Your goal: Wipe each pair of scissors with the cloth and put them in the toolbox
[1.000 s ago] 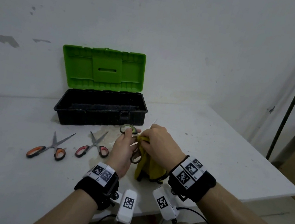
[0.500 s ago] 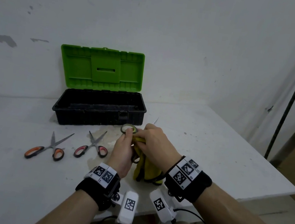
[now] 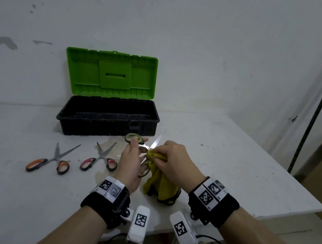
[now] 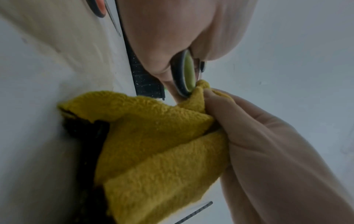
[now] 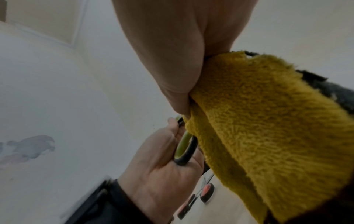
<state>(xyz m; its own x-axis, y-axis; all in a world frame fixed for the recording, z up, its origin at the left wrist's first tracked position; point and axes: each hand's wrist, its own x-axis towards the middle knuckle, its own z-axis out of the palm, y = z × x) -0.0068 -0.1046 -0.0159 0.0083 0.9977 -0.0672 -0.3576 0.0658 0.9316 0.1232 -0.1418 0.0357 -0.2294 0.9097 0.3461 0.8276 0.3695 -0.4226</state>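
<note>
Mid-wipe on the first pair: green-handled steel scissors held above the white tabletop, just in front of the open black plastic toolbox with the green lid. Left hand gripping the handle end, fingers curled around the lower loop and thumb against the upper loop, blades open and pointing up and to the right. Right hand pinching a bunched fold of the mustard-yellow terry cloth against the blades near the pivot, fingers pressed together on the fabric, the rest of the cloth hanging down to the tabletop. Two more pairs lying flat on the tabletop to the left, well apart from the hands: long orange-handled scissors and shorter red-handled scissors, both apparently untouched. Toolbox interior showing no scissors from this angle, so the task seemingly at its first of three rounds. Next move, by judgement: drawing the pinched cloth along each blade toward the tip, then closing the blades and setting the pair into the toolbox straight ahead. Care called for around the exposed edges and the point, with the cloth kept between fingertips and steel.
</note>
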